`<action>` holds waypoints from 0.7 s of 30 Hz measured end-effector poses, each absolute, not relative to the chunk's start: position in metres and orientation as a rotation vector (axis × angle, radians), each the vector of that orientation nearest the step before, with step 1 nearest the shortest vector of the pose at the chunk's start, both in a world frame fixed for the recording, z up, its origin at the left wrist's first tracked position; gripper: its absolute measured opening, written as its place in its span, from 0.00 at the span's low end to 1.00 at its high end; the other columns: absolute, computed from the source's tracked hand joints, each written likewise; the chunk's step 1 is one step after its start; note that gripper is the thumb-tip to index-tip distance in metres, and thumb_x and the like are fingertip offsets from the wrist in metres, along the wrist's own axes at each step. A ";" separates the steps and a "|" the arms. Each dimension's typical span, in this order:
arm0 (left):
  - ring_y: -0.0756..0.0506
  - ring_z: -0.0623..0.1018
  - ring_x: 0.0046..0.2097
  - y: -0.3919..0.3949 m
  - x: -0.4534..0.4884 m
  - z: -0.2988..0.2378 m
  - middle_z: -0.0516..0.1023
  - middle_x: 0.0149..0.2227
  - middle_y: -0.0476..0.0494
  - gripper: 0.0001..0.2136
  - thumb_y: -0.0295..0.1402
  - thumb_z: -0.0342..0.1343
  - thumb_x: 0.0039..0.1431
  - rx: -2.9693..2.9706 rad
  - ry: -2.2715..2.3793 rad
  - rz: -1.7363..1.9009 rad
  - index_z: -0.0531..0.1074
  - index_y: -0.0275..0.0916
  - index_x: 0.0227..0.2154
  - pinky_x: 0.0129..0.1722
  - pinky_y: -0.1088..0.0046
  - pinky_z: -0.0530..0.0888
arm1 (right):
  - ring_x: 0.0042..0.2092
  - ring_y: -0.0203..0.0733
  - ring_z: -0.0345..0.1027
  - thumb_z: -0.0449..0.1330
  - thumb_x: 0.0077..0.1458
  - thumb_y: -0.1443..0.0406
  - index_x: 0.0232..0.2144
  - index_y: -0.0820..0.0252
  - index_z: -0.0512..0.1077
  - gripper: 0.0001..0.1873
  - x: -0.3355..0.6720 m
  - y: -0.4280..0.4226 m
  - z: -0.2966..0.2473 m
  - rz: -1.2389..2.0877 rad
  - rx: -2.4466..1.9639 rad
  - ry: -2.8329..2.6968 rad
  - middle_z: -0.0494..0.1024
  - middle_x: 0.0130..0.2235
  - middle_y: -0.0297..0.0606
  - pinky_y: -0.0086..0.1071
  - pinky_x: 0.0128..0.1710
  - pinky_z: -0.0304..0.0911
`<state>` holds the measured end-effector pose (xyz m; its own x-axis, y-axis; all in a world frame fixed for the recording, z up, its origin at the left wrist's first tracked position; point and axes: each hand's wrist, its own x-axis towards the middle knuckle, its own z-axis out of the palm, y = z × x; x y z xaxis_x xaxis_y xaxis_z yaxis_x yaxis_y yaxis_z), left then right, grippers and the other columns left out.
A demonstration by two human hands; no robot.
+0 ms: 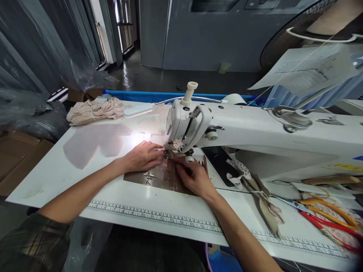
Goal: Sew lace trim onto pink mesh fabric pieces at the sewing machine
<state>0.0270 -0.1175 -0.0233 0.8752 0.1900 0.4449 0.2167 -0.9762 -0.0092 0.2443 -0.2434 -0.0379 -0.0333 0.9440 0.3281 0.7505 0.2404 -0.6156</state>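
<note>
My left hand (144,155) lies flat, fingers stretched toward the needle, on a thin pale fabric piece beside the presser foot (166,154). On the other side of the foot, my right hand (195,176) rests with its index finger reaching forward and its thumb apart. Some of its fingertips are hidden by the machine head. Under both hands is a brown sheet (154,180) with a shiny clear film on it. The white sewing machine (238,126) stands over the work, its lamp lighting the needle area.
Pale cut fabric (85,145) lies left, with bundled lace (96,110) behind. Orange-handled scissors (331,207) and red-handled scissors (326,226) lie right, near tied fabric strips (263,204). A printed ruler (153,215) runs along the table's front edge.
</note>
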 end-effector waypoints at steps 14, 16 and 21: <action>0.48 0.77 0.41 -0.139 0.016 -0.022 0.77 0.37 0.42 0.06 0.31 0.57 0.62 -3.535 -0.241 -0.702 0.77 0.36 0.32 0.40 0.74 0.76 | 0.27 0.42 0.69 0.55 0.52 0.65 0.23 0.57 0.73 0.09 0.255 -0.226 -0.012 0.413 -1.858 -1.771 0.74 0.22 0.34 0.35 0.35 0.63; 0.48 0.77 0.40 -0.139 0.016 -0.026 0.77 0.36 0.42 0.07 0.31 0.56 0.63 -3.492 -0.251 -0.733 0.77 0.36 0.31 0.40 0.74 0.75 | 0.27 0.42 0.69 0.56 0.52 0.65 0.24 0.57 0.74 0.08 0.255 -0.224 -0.009 0.433 -1.840 -1.808 0.75 0.23 0.35 0.32 0.30 0.61; 0.48 0.76 0.39 -0.142 0.013 -0.025 0.78 0.37 0.43 0.09 0.33 0.53 0.65 -3.400 -0.239 -0.717 0.77 0.38 0.33 0.42 0.70 0.73 | 0.33 0.43 0.71 0.52 0.55 0.67 0.31 0.59 0.75 0.11 0.246 -0.227 -0.019 0.405 -1.807 -1.785 0.78 0.31 0.39 0.32 0.32 0.62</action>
